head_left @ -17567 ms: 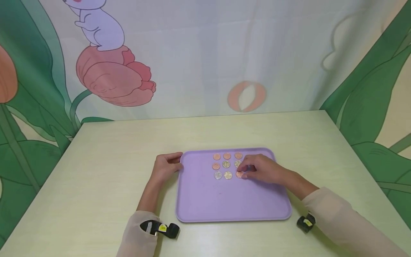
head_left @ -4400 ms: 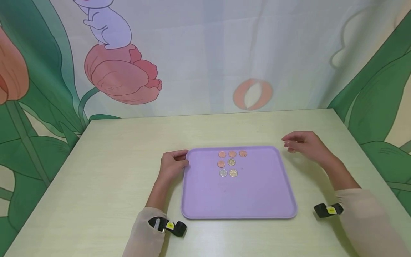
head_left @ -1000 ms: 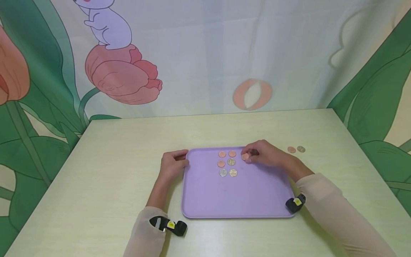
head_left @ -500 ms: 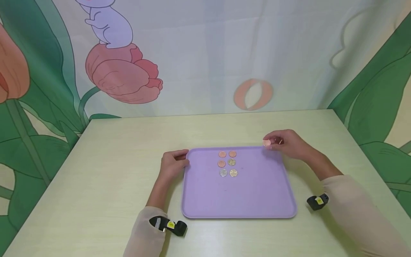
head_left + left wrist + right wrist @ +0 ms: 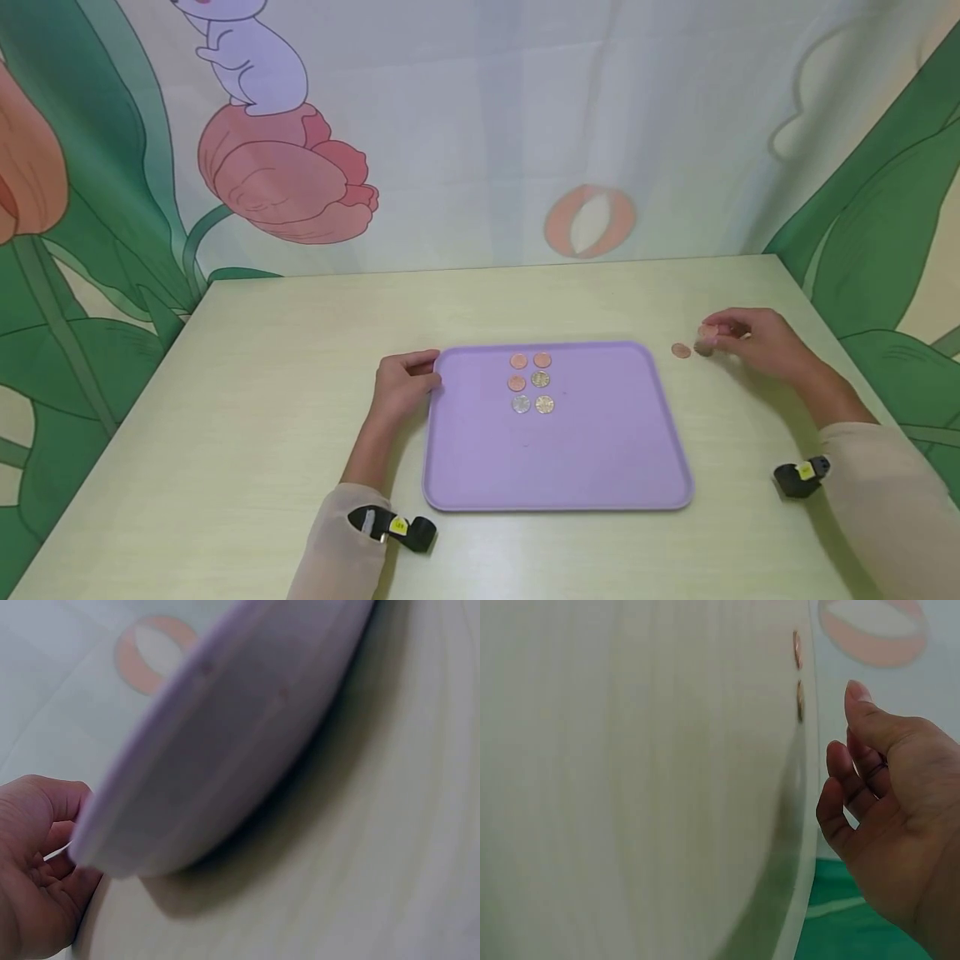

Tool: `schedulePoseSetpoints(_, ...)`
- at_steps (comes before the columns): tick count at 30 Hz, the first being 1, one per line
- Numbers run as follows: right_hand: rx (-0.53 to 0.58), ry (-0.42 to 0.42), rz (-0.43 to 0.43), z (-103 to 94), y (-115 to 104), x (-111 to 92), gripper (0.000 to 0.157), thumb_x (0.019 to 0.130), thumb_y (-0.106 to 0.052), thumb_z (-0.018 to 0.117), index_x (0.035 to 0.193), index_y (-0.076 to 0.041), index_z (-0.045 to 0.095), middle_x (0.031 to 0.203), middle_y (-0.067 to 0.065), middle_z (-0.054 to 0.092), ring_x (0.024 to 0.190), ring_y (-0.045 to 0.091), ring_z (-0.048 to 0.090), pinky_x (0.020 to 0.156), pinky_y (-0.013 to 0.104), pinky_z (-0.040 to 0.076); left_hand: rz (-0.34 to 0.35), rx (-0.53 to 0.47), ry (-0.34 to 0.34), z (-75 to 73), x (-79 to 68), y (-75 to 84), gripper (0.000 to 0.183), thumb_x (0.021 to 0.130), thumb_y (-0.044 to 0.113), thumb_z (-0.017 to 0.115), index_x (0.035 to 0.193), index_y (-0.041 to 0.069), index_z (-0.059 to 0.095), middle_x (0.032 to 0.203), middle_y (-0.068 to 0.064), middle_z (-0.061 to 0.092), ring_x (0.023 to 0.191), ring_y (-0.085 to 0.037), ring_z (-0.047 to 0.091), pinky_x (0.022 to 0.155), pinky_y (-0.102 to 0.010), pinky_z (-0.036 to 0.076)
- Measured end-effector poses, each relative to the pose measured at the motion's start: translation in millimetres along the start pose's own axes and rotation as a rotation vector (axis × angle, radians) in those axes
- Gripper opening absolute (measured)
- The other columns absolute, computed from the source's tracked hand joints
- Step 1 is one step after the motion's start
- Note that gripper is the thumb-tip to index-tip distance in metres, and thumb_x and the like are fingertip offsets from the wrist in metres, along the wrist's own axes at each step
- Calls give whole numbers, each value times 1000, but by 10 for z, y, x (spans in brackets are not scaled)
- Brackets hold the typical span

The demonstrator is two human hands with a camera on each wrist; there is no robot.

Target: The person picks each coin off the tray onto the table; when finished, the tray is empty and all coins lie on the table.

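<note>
My right hand (image 5: 757, 337) pinches a copper coin (image 5: 707, 332) over the table, right of the lilac tray (image 5: 600, 467). Just under it a gold-coloured coin (image 5: 701, 348) lies on the table, partly covered. A copper coin (image 5: 681, 351) lies to its left. In the right wrist view, the held coin is hidden behind the fingers. My left hand (image 5: 405, 385) holds the tray's far left corner; in the left wrist view its fingers (image 5: 64, 799) are at the rim. On the tray are three copper coins (image 5: 519, 361), two gold-coloured coins (image 5: 544, 404) and a silver coin (image 5: 521, 404).
The tray sits on a pale wooden table (image 5: 262, 400). A printed curtain (image 5: 465, 150) hangs behind the table's far edge. Black wrist cameras are strapped at the left sleeve (image 5: 337, 542) and the right sleeve (image 5: 885, 500).
Nine coins lay on the tray at first. My right hand took the top-right copper coin and carried it right, over the coins on the table. My left hand stays at the corner.
</note>
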State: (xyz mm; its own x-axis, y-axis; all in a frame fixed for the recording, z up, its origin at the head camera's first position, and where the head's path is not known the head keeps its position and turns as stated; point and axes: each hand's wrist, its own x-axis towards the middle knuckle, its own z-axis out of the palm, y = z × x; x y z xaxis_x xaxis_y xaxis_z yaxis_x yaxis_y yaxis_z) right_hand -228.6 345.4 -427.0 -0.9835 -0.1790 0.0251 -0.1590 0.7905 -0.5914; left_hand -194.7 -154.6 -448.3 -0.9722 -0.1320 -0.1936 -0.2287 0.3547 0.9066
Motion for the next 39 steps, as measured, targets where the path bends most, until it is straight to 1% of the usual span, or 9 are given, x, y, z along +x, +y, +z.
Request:
schedulePoseSetpoints(4, -12, 38, -2, -27, 174, -43, 36, 96, -19, 70, 119, 9, 68, 97, 16, 71, 77, -10, 47, 65, 13, 44, -4, -4, -1, 0, -2, -2, 44, 83, -3, 64, 127, 2, 70, 123, -21, 71, 114, -28, 67, 83, -19, 56)
schedulePoseSetpoints(8, -37, 50, -2, -29, 283, -70, 37, 96, -21, 70, 117, 9, 69, 95, 18, 72, 76, -13, 47, 67, 10, 42, -6, -7, -2, -3, -10, -2, 44, 84, -3, 64, 127, 2, 70, 124, -22, 71, 115, -29, 67, 83, -19, 57)
schedulePoseSetpoints(12, -37, 41, 40, -29, 349, -95, 43, 96, -28, 70, 121, 8, 68, 104, 24, 73, 77, -18, 45, 68, 8, 42, -6, -10, 2, -1, -16, 6, 44, 83, -3, 64, 127, 2, 70, 124, -21, 71, 115, -29, 67, 84, -20, 57)
schedulePoseSetpoints(15, -19, 28, 59, -30, 383, -119, 46, 97, -29, 69, 124, 8, 67, 112, 29, 71, 79, -21, 44, 68, 7, 42, -6, -6, 6, 7, -9, 9, 45, 83, -3, 65, 127, 3, 71, 124, -21, 71, 115, -28, 67, 83, -20, 57)
schedulePoseSetpoints(20, -3, 19, 71, -36, 402, -153, 47, 98, -29, 67, 128, 7, 65, 120, 33, 68, 81, -26, 42, 70, 5, 42, -5, -7, 5, 14, 1, 14, 44, 83, -3, 65, 126, 3, 71, 124, -20, 71, 115, -28, 67, 83, -19, 56)
schedulePoseSetpoints(26, 30, 12, 97, -42, 385, -171, 48, 98, -29, 67, 131, 6, 64, 127, 34, 65, 83, -27, 42, 71, 4, 43, -2, -13, 2, 16, 4, 17, 44, 82, -2, 65, 126, 3, 71, 124, -20, 71, 115, -28, 66, 83, -19, 56)
schedulePoseSetpoints(33, 46, -7, 112, -39, 373, -161, 48, 97, -29, 69, 130, 6, 64, 129, 32, 66, 84, -28, 42, 72, 3, 42, -2, -5, 1, 3, 2, 1, 44, 82, -2, 65, 126, 3, 71, 123, -21, 71, 114, -29, 68, 83, -19, 56)
schedulePoseSetpoints(39, 31, -34, 137, -46, 360, -165, 54, 97, -36, 67, 132, 5, 63, 130, 30, 66, 86, -28, 40, 73, 4, 42, -8, -5, 2, 1, 0, -1, 45, 82, -2, 65, 126, 3, 71, 122, -21, 72, 114, -29, 68, 83, -20, 56)
